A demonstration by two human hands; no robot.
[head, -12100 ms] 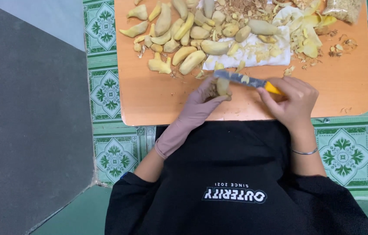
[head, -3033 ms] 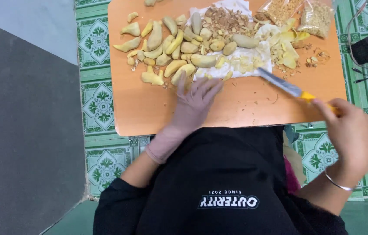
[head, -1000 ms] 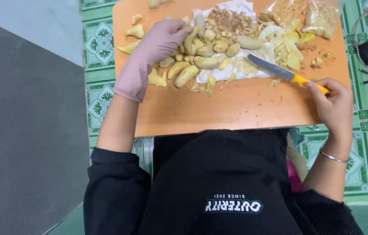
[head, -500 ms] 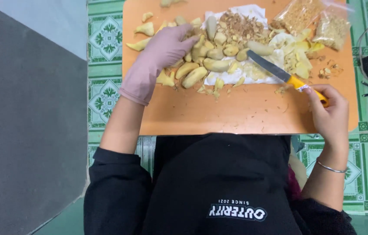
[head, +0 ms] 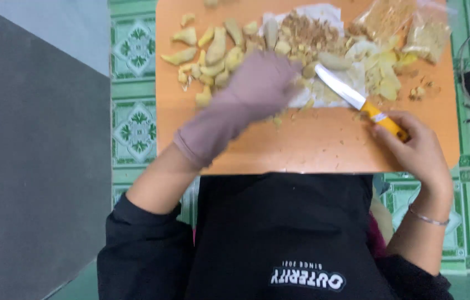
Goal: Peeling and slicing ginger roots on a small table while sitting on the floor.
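Gloved left hand (head: 263, 83) over ginger pieces (head: 215, 53)

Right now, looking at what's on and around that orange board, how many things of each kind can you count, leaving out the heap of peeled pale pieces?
Knife with a yellow handle, held in the right hand: 1
Clear bags at the far right of the orange board: 2
White paper sheet under the heap: 1
Gloved left hand over the heap: 1
Bare right hand: 1
Total: 6
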